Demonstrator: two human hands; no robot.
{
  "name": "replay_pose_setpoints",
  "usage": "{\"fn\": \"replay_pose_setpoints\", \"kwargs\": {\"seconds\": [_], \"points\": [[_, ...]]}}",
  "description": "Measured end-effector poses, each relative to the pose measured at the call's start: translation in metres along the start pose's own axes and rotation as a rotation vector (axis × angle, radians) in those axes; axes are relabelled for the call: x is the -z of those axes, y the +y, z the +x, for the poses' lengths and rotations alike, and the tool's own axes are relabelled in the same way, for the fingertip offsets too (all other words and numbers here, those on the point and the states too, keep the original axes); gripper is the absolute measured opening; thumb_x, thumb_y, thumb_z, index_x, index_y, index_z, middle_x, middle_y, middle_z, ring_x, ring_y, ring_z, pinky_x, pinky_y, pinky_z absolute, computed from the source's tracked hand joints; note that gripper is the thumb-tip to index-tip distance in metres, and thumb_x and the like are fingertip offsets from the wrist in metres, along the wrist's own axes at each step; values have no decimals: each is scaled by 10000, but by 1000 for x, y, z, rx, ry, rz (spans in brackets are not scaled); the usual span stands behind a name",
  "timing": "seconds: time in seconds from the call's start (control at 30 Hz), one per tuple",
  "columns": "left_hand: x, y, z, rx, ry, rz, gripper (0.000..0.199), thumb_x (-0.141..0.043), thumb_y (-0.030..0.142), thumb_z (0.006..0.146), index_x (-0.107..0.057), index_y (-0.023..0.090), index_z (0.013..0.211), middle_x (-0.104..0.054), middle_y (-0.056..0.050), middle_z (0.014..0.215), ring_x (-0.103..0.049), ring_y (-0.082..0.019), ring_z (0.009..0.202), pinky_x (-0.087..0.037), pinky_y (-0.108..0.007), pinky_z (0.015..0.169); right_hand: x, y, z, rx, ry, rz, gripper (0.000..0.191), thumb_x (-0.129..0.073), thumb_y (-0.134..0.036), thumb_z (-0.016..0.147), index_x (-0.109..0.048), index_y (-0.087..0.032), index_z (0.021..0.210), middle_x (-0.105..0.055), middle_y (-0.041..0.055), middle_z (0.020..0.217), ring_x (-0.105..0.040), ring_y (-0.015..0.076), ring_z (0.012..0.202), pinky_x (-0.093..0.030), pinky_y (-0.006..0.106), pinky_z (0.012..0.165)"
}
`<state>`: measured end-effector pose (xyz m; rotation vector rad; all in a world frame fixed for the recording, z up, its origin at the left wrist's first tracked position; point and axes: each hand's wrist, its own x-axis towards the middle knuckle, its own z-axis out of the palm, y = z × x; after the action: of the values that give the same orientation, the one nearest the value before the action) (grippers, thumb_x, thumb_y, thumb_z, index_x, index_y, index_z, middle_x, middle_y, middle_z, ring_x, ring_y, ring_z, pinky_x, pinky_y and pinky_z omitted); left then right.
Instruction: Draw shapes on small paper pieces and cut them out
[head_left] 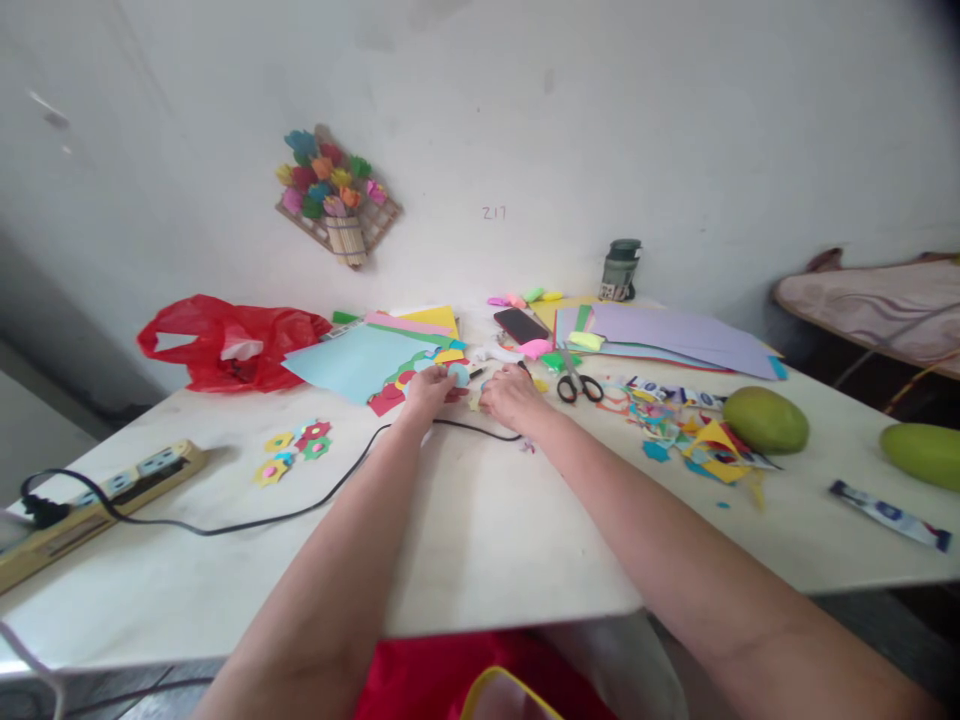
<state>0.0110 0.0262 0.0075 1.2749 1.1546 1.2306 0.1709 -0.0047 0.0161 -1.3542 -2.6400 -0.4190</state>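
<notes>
My left hand is at the middle of the table, its fingers pinched at a small light blue paper piece. My right hand is just to the right of it, fingers curled down towards the table; what they hold, if anything, is hidden. Behind both hands lies a white tool that looks like a glue gun, partly covered. Cut paper shapes in red, green and yellow lie beside my left hand. Scissors with black handles rest to the right of my right hand.
A black cord runs from the power strip under my left arm. Paper flowers lie at left, near a red plastic bag. Rightward are paper scraps, green fruit, a phone and coloured sheets.
</notes>
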Motion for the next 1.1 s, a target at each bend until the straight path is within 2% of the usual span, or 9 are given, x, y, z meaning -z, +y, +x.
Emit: {"fn": "replay_pose_setpoints", "kwargs": {"seconds": [0.13,0.4,0.53,0.67,0.73,0.8,0.93,1.03,1.1], "points": [[1,0,0,10,-5,-29,186,-687,246,702,-552,133,762,-666,-35,718,-671,-145,620,-529,-254,607,-5,-1,4,70,48,-87,270,-462,-98,831,-727,-149,821,-702,102,837,-555,213,856,-286,377,868],[3,1,2,59,37,-3,200,-703,240,668,-573,139,782,-679,-49,735,-677,-163,624,-534,-282,629,-1,1,6,68,-7,-74,253,-481,-138,839,-725,-156,773,-700,88,788,-564,201,794,-314,361,825],[2,1,0,67,41,-3,154,-678,203,675,-567,147,766,-673,-34,691,-671,-155,607,-526,-266,616,-4,0,7,121,35,-100,251,-471,-130,845,-720,-146,816,-697,98,813,-567,206,827,-319,367,840],[2,3,-1,89,45,5,141,-670,197,674,-561,156,753,-657,-17,624,-672,-164,594,-528,-271,611,-6,-3,5,94,80,-66,294,-431,-124,854,-724,-133,835,-700,113,822,-580,214,851,-337,368,856],[3,5,-1,101,49,13,152,-677,202,665,-559,158,751,-657,-18,617,-679,-176,612,-530,-271,604,-7,-2,4,16,109,11,291,-440,-144,846,-730,-143,827,-707,111,832,-595,214,858,-350,364,871],[4,8,-2,115,56,17,155,-676,197,657,-556,156,745,-659,-23,622,-684,-187,627,-531,-273,593,-10,2,3,-149,156,166,262,-475,-198,834,-735,-170,828,-716,88,836,-614,205,855,-383,340,858],[3,15,-4,145,88,39,134,-652,134,647,-559,145,743,-666,-32,641,-679,-199,602,-526,-290,578,-15,12,2,-518,272,685,244,-523,-290,816,-727,-174,883,-723,33,823,-644,160,782,-458,236,692],[-1,18,-7,169,48,52,114,-649,109,640,-575,133,724,-676,-51,652,-673,-193,594,-525,-287,573,-15,16,1,-578,309,909,232,-555,-291,794,-724,-148,864,-718,19,778,-646,146,750,-466,209,661],[-3,19,-10,196,-14,41,115,-661,110,632,-586,133,715,-682,-59,651,-672,-195,603,-534,-293,580,-13,16,0,-589,325,878,229,-557,-297,793,-725,-155,858,-715,18,763,-640,147,746,-460,214,663]]}}
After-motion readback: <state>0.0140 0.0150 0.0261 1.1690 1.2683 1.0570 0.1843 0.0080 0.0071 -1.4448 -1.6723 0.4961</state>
